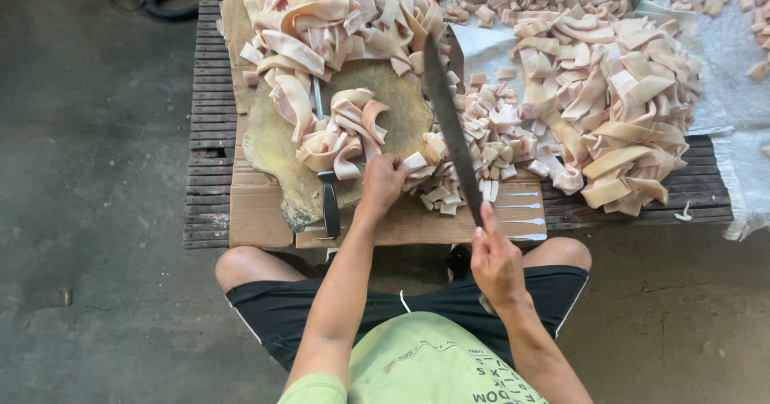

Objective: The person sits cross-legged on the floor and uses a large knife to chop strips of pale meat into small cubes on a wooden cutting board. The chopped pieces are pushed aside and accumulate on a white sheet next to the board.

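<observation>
My right hand [496, 261] grips the handle of a long dark cleaver [451, 127], its blade raised and pointing away over the round wooden chopping block [273, 143]. My left hand [382, 181] presses down on pale pink strips of pork skin [345, 131] at the block's near edge, fingers closed on one strip end. Small cut pieces [489, 143] lie heaped just right of the block. A second, smaller knife [328, 187] rests on the block's near left side, handle toward me.
A big heap of uncut strips [337, 15] covers the block's far side and another heap [626, 107] lies to the right on a plastic sheet [734, 83]. Everything sits on cardboard [257, 212] over a low slatted pallet [210, 123] on concrete floor. My knees are against the pallet's near edge.
</observation>
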